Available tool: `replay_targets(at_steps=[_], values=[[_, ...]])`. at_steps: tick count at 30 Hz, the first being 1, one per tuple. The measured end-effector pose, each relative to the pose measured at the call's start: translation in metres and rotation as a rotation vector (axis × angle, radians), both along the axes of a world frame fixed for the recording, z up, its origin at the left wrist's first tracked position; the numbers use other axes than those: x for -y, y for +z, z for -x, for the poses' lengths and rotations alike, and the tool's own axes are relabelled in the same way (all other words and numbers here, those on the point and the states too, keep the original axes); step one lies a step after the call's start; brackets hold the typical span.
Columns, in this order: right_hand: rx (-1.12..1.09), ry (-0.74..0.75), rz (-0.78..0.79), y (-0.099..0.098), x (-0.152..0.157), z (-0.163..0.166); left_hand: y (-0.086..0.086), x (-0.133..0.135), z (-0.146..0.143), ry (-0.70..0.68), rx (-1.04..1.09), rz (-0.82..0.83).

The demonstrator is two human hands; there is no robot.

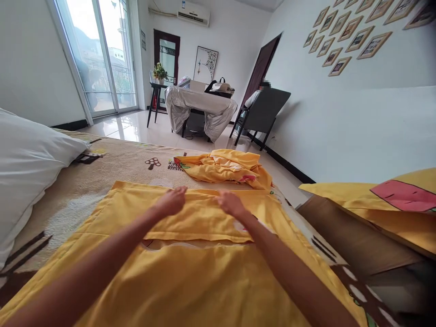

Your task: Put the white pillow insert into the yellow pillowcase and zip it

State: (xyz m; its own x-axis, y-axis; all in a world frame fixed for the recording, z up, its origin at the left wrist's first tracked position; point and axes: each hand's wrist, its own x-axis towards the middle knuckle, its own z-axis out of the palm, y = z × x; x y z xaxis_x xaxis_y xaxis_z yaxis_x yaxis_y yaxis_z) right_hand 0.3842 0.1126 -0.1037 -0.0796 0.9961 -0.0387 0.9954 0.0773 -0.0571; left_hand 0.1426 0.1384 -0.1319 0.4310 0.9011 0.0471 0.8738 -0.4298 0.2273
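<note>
A yellow pillowcase (190, 254) lies spread flat on the bed in front of me, its open flap folded back across the middle. My left hand (173, 200) rests near the far edge of the cloth, fingers curled down onto the fabric. My right hand (230, 202) lies beside it, a short gap apart, fingers also bent down onto the same far edge. Whether either hand pinches the cloth or only presses it is hidden. A crumpled yellow cloth (225, 168) lies just beyond both hands.
A white pillow (23, 168) lies at the left on the beige patterned bedsheet (112, 163). A yellow pillow with a red patch (402, 200) sits at the right. Beyond the bed are a covered table (200, 106), a dark chair (264, 113) with a person, and glass doors (102, 54).
</note>
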Motion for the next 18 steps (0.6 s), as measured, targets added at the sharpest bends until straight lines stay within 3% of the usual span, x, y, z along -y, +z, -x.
replay_targets(at_steps=[3,6,9,13,15,18], values=[[-0.051,0.229,0.065,-0.027,0.009,0.048,-0.024,0.017,-0.037,-0.093,-0.008,0.028],[-0.063,0.276,0.111,-0.046,0.011,0.038,-0.037,0.02,-0.011,-0.067,-0.033,0.083],[-0.037,0.153,0.103,-0.048,0.011,-0.022,-0.036,0.015,0.058,0.061,-0.075,0.124],[0.028,-0.147,0.076,-0.044,0.017,-0.121,-0.028,0.019,0.156,0.338,-0.147,0.161],[0.043,-0.275,0.065,-0.044,0.023,-0.157,-0.025,0.027,0.185,0.439,-0.178,0.167],[0.042,-0.38,0.037,-0.045,0.037,-0.187,-0.019,0.041,0.199,0.529,-0.204,0.158]])
